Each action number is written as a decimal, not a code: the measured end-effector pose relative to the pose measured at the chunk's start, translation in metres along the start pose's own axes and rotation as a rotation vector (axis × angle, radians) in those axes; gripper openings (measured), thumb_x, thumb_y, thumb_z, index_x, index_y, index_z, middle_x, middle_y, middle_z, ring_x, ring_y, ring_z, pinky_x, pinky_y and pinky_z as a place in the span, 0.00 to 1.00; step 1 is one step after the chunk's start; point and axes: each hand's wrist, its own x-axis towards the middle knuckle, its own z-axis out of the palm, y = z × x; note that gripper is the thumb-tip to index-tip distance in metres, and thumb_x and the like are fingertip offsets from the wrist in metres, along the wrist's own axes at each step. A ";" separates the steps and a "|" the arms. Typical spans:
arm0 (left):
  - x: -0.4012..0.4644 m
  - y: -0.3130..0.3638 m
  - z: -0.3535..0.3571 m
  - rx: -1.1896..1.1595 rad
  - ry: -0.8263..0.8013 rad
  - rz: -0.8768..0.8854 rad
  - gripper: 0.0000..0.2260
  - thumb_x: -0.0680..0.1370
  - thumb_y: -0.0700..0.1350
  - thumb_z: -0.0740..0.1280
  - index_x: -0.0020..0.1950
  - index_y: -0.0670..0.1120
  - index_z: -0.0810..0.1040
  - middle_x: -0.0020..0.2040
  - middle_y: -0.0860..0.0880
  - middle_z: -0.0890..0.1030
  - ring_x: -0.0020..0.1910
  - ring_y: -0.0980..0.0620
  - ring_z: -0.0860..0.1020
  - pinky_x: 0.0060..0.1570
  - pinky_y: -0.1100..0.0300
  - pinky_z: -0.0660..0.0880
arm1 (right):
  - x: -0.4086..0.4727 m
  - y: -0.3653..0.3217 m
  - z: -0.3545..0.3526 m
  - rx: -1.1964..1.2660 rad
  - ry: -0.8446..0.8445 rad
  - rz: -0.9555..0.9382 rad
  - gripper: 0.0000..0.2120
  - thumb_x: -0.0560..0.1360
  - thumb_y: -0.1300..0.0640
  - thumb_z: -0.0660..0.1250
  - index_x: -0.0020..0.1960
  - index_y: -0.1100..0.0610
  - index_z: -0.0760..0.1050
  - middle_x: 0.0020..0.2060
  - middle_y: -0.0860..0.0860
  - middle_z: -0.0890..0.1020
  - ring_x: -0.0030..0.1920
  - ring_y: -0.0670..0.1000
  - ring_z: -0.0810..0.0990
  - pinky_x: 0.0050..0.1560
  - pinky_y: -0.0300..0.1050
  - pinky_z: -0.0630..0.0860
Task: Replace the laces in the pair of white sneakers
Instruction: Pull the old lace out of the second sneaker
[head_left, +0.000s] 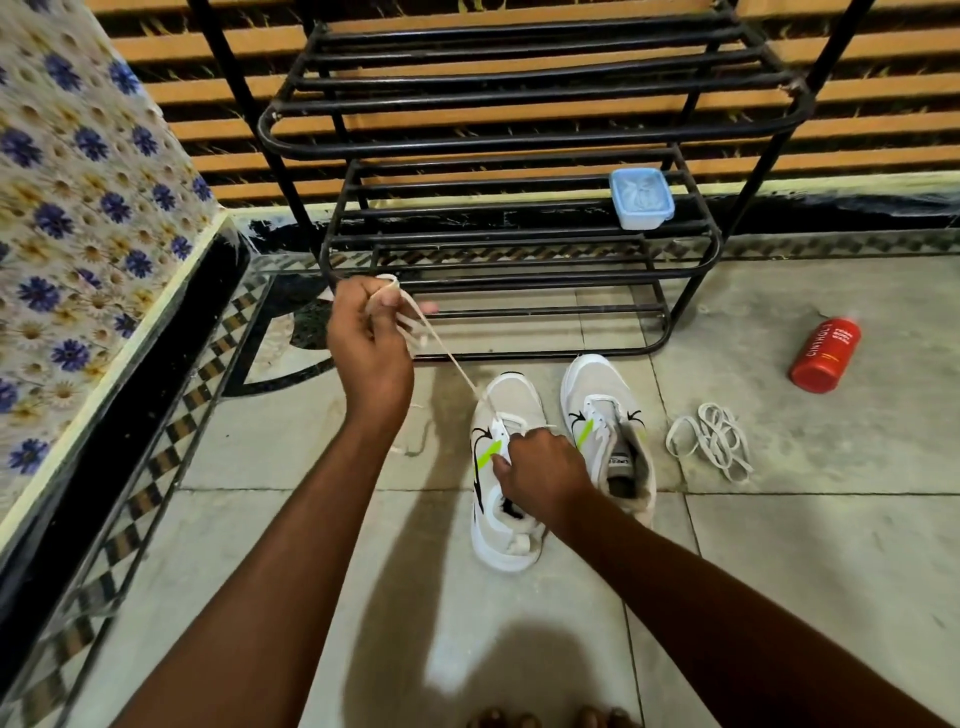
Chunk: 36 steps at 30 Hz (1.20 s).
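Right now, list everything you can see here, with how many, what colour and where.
Sneakers: two, white with black and lime marks, side by side on the floor before the rack.
Lace being pulled: one, off-white, taut from the left sneaker up to the left hand.
Loose laces: one white bundle, on the floor right of the sneakers.
Shoe rack: one, black metal, against the slatted wall.
Lidded box: one, pale blue, on a rack shelf at the right.
Bottle: one, red, lying on the floor far right.
Floral cover: one, blue and yellow flowers, far left.
Left hand: raised, gripping the lace.
Right hand: on the left sneaker's eyelets, pinching.
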 end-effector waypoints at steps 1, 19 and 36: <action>-0.005 -0.004 0.003 -0.084 -0.057 -0.091 0.10 0.88 0.43 0.58 0.48 0.50 0.72 0.38 0.44 0.80 0.35 0.46 0.83 0.31 0.54 0.77 | 0.000 0.000 0.001 -0.002 0.002 0.000 0.19 0.81 0.45 0.58 0.54 0.58 0.79 0.51 0.59 0.82 0.53 0.62 0.81 0.51 0.51 0.76; -0.070 -0.091 0.022 1.101 -0.946 0.126 0.15 0.74 0.49 0.71 0.60 0.48 0.76 0.56 0.49 0.75 0.60 0.46 0.75 0.42 0.55 0.68 | 0.000 0.001 0.002 -0.050 0.003 -0.012 0.19 0.82 0.44 0.57 0.57 0.57 0.78 0.53 0.58 0.81 0.55 0.61 0.81 0.52 0.50 0.75; -0.087 -0.080 0.020 0.504 -0.204 -0.223 0.09 0.74 0.30 0.60 0.43 0.44 0.70 0.39 0.51 0.83 0.38 0.51 0.77 0.39 0.57 0.69 | -0.004 -0.001 -0.008 -0.014 -0.020 -0.003 0.19 0.83 0.46 0.57 0.57 0.59 0.79 0.54 0.59 0.81 0.54 0.62 0.81 0.52 0.50 0.76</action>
